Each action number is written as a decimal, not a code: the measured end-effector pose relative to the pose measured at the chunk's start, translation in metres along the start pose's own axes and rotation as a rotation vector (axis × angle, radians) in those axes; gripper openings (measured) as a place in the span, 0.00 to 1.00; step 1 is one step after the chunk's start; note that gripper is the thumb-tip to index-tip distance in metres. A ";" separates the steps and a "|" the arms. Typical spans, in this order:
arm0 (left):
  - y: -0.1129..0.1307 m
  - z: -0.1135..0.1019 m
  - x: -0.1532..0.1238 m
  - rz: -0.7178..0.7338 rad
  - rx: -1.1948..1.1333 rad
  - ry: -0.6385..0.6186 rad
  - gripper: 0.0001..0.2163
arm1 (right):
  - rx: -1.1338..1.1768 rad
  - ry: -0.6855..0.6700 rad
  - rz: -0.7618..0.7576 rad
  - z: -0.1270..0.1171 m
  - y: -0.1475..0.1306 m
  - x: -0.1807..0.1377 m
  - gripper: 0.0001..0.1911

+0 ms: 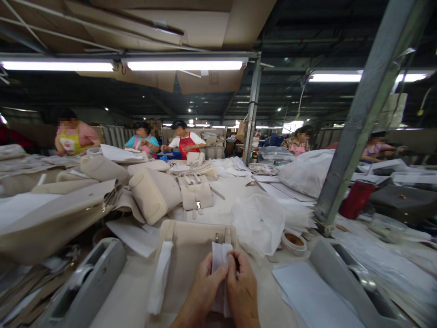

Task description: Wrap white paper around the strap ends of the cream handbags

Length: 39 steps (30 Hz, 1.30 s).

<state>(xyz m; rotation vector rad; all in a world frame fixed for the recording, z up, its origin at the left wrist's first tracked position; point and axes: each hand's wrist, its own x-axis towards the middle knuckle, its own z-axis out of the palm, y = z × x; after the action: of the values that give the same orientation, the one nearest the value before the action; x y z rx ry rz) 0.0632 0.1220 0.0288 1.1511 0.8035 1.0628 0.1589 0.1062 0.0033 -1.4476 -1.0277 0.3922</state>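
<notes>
A beige bag (194, 234) lies flat on the table in front of me, a small metal fitting near its top right. My left hand (206, 284) pinches a white wrapping strip (220, 257) at the bag's right side. Close beside it, my right hand (242, 284) has its thumb and fingers closed on the right edge of the same strip. Whether the strip is paper or thin foam I cannot tell. A second white strip (161, 278) runs along the bag's left side. My hands and wrists hide part of the bag's lower right.
Grey tape dispensers stand left (92, 282) and right (351, 282). Finished-looking beige bags (155, 193) pile up ahead. Crumpled white wrapping (259, 223), a tape roll (294, 243) and white sheets (314, 294) lie rightward. A metal post (362, 114) rises there. Several people work across the table.
</notes>
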 end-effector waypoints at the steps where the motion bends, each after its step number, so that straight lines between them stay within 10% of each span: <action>1: 0.000 -0.001 0.000 -0.002 0.036 0.008 0.18 | -0.007 -0.019 0.008 -0.001 0.001 0.000 0.16; 11: -0.012 -0.002 0.002 0.039 0.281 0.115 0.08 | 0.108 -0.328 -0.054 -0.022 0.015 0.007 0.18; 18: -0.001 -0.001 -0.008 0.166 0.667 0.162 0.05 | 0.051 -0.191 -0.160 -0.011 0.026 -0.006 0.18; 27: -0.004 -0.006 0.001 -0.250 -0.078 -0.090 0.18 | 0.109 -0.222 -0.165 -0.022 0.019 0.002 0.16; 39: 0.003 -0.002 0.016 -0.349 0.144 -0.068 0.22 | 0.032 -0.218 -0.240 -0.025 0.020 0.003 0.25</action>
<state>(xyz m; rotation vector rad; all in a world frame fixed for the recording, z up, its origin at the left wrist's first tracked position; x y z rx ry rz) 0.0654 0.1379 0.0315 1.1111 0.9974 0.6826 0.1865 0.0962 -0.0095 -1.2539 -1.3482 0.3959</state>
